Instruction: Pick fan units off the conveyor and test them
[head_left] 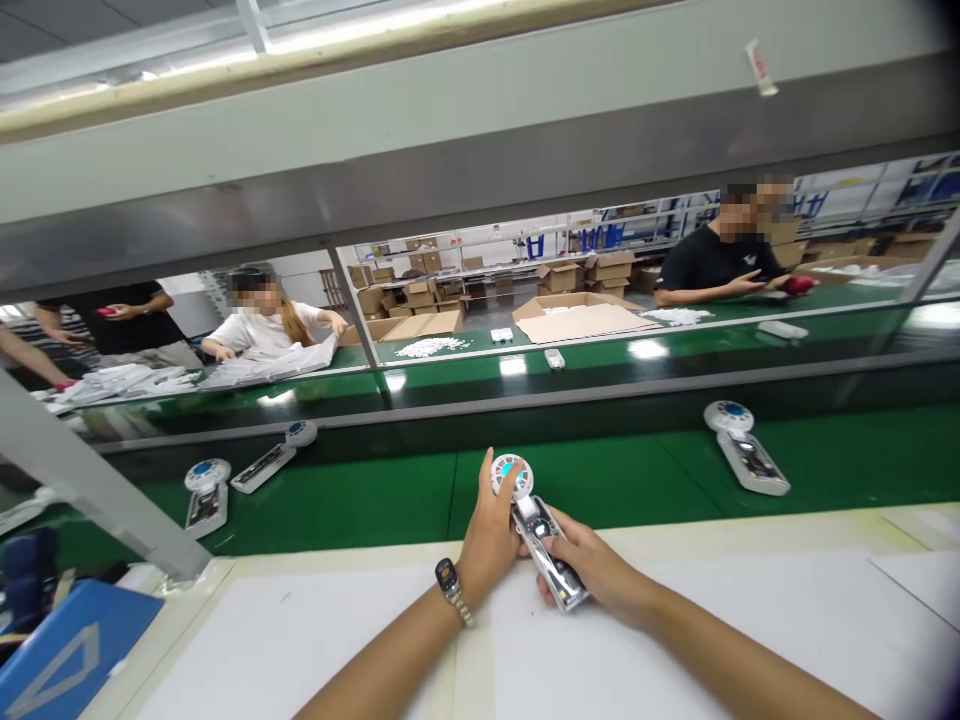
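Note:
Both hands hold one white handheld device [553, 572] above the near edge of the bench. It has a round head with a blue-green centre, and its open handle shows a circuit board and wiring. My left hand [491, 525] is closed around the head, one finger lying across its face; a watch is on that wrist. Lower down, my right hand [592, 565] grips the handle, thumb on the exposed inside. Similar devices lie on the green belt: one device [748, 455] to the right, another [206, 497] to the left, and a third [274, 457] beside it.
White sheets [337, 630] cover the bench before me. A slanted metal post [97, 470] and a blue folder [79, 645] stand at the left. Beyond the green belt [405, 490], co-workers sit at a second line with white parts [431, 346] and an open carton [585, 322].

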